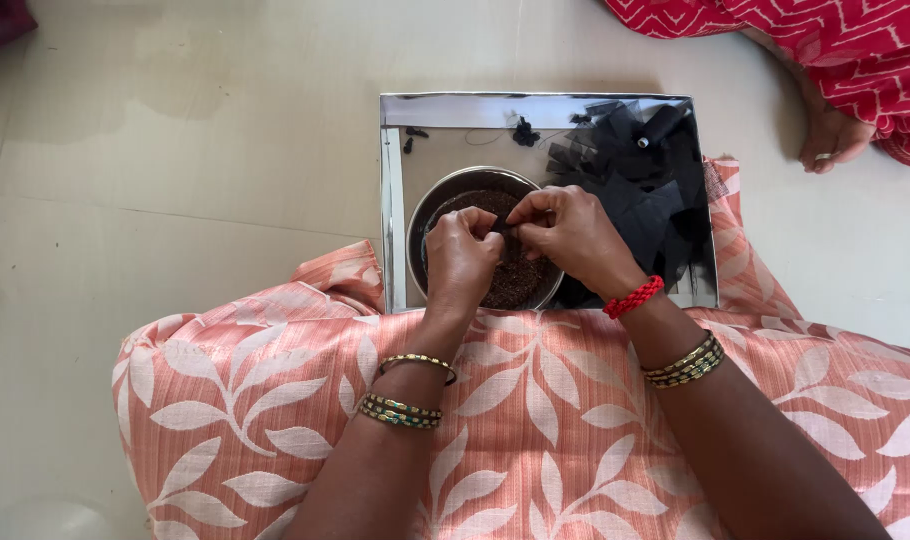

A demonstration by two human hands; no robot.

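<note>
- A small black piece [506, 226] sits pinched between the fingertips of both hands, directly above the bowl [430, 205].
- The left hand [462, 258] has its fingers curled tight, thumb and forefinger closed on the piece's left end.
- The right hand [571, 235] has its fingers bent inward too, its tips closed on the piece's right end and touching the left hand's.
- Under the fingers, the round metal bowl holds a dark brown grainy fill [515, 280].
- The bowl stands in a shiny steel tray [395, 190].
- Just right of the fingers, a heap of black squares [640, 175] lies in the tray.
- Beyond the fingertips, a few black bits [523, 132] lie near the tray's far rim.
- Well off to the far right, another person's foot [833, 140] rests on the floor [175, 150].
</note>
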